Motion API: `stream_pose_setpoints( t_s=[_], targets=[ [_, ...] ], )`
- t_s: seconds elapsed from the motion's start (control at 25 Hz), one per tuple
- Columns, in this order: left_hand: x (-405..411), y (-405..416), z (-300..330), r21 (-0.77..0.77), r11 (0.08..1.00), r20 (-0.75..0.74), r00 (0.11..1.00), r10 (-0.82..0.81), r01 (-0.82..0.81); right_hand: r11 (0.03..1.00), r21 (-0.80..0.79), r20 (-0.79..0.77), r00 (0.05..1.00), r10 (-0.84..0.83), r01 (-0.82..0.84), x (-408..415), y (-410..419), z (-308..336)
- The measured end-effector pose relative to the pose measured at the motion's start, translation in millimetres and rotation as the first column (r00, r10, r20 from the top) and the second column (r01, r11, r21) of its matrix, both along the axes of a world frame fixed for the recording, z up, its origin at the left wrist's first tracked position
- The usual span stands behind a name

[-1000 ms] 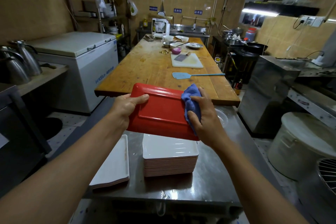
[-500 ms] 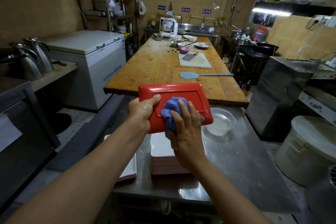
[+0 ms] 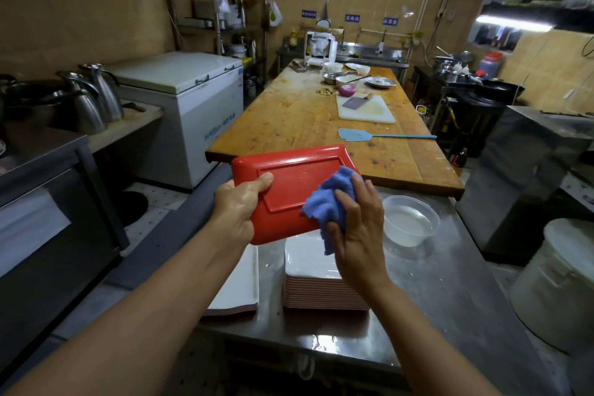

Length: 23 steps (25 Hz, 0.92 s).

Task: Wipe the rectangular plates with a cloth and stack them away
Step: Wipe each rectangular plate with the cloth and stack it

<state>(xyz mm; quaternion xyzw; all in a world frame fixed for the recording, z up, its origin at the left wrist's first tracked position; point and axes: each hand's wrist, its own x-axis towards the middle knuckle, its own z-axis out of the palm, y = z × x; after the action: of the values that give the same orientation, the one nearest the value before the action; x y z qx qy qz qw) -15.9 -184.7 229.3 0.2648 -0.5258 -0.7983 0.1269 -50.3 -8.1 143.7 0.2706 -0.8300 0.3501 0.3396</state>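
— Where was the plate?
— Above the desk (image 3: 434,292); the left hand (image 3: 234,212) gripped the red plate (image 3: 289,183), and the right hand (image 3: 360,228) fingers clamped a blue cloth (image 3: 324,202) against its underside.
— Advice?
— Probably wipe firmly, edge to edge.

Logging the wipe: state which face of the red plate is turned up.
Underside up: the red rectangular plate shows its raised foot ring.
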Motion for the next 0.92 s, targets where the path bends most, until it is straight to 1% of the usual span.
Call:
stream_pose_setpoints(
  t_s=[0.12, 0.2, 0.28, 0.36, 0.4, 0.44, 0.48, 0.52, 0.56, 0.6, 0.64, 0.68, 0.72, 0.76, 0.8, 0.84, 0.92],
  targets=[
    [5.5, -12.9, -3.6, -0.017, 0.999, -0.001, 0.999, 0.034, -0.034, 0.972, -0.221, 0.231, 0.965, 0.128, -0.076, -4.7, -2.0, -2.3],
    [10.0, -20.7, -8.4, -0.050, 0.996, -0.008, 0.998, 0.069, -0.070, 0.957, -0.287, 0.347, 0.928, 0.137, -0.034, -4.8, -8.4, -5.3],
    [15.6, -28.6, -15.1, -0.112, 0.989, -0.027, 0.996, 0.090, -0.093, 0.963, -0.271, 0.432, 0.895, 0.115, 0.007, -6.8, -14.3, -10.1],
    [20.2, -38.5, -21.0, -0.217, 0.969, -0.066, 0.992, 0.104, -0.116, 0.980, -0.197, 0.458, 0.886, 0.076, 0.017, -7.6, -19.4, -9.6],
    [22.0, -44.2, -22.5, -0.306, 0.942, -0.088, 0.989, 0.116, -0.137, 0.985, -0.171, 0.451, 0.891, 0.058, 0.023, -6.6, -21.7, -6.8],
    [22.6, -50.8, -23.9, -0.427, 0.889, -0.113, 0.985, 0.131, -0.167, 0.984, -0.175, 0.440, 0.896, 0.061, 0.019, -6.3, -24.2, -3.5],
    [22.7, -58.4, -25.5, -0.572, 0.797, -0.143, 0.980, 0.139, -0.197, 0.980, -0.199, 0.430, 0.899, 0.083, 0.004, -4.9, -27.9, 1.5],
    [22.4, -65.7, -28.3, -0.717, 0.664, -0.172, 0.977, 0.129, -0.214, 0.973, -0.231, 0.429, 0.896, 0.114, -0.013, -3.5, -31.5, 6.2],
    [22.2, -71.9, -32.8, -0.839, 0.500, -0.189, 0.977, 0.101, -0.214, 0.969, -0.247, 0.443, 0.887, 0.133, -0.022, -2.9, -35.0, 9.3],
    [22.2, -76.5, -39.3, -0.926, 0.321, -0.185, 0.980, 0.067, -0.197, 0.968, -0.249, 0.465, 0.874, 0.140, -0.023, -3.0, -38.2, 10.7],
    [23.1, -79.4, -47.4, -0.974, 0.146, -0.168, 0.985, 0.033, -0.171, 0.971, -0.238, 0.488, 0.862, 0.134, -0.016, -3.3, -40.7, 10.5],
    [24.2, -80.8, -57.5, -0.990, -0.005, -0.143, 0.990, -0.009, -0.143, 0.973, -0.229, 0.504, 0.854, 0.130, -0.013, -3.8, -42.3, 8.3],
    [26.2, -80.4, -68.8, -0.985, -0.126, -0.113, 0.992, -0.055, -0.119, 0.974, -0.228, 0.514, 0.848, 0.130, -0.011, -3.6, -42.7, 4.9],
    [29.0, -79.2, -80.0, -0.972, -0.213, -0.078, 0.992, -0.096, -0.097, 0.972, -0.236, 0.525, 0.840, 0.135, -0.009, -2.9, -42.9, 1.6],
    [31.7, -77.9, -90.5, -0.959, -0.272, -0.046, 0.990, -0.130, -0.081, 0.970, -0.242, 0.538, 0.831, 0.138, -0.004, -1.6, -42.2, -1.6],
    [33.4, -75.9, -100.7, -0.948, -0.313, -0.015, 0.987, -0.161, -0.066, 0.970, -0.242, 0.553, 0.822, 0.134, 0.004, -0.8, -40.8, -5.4],
    [34.5, -72.8, -118.6, -0.930, -0.366, 0.048, 0.979, -0.199, -0.029, 0.971, -0.237, 0.579, 0.806, 0.121, 0.024, -1.3, -38.3, -12.6]
  ],
)
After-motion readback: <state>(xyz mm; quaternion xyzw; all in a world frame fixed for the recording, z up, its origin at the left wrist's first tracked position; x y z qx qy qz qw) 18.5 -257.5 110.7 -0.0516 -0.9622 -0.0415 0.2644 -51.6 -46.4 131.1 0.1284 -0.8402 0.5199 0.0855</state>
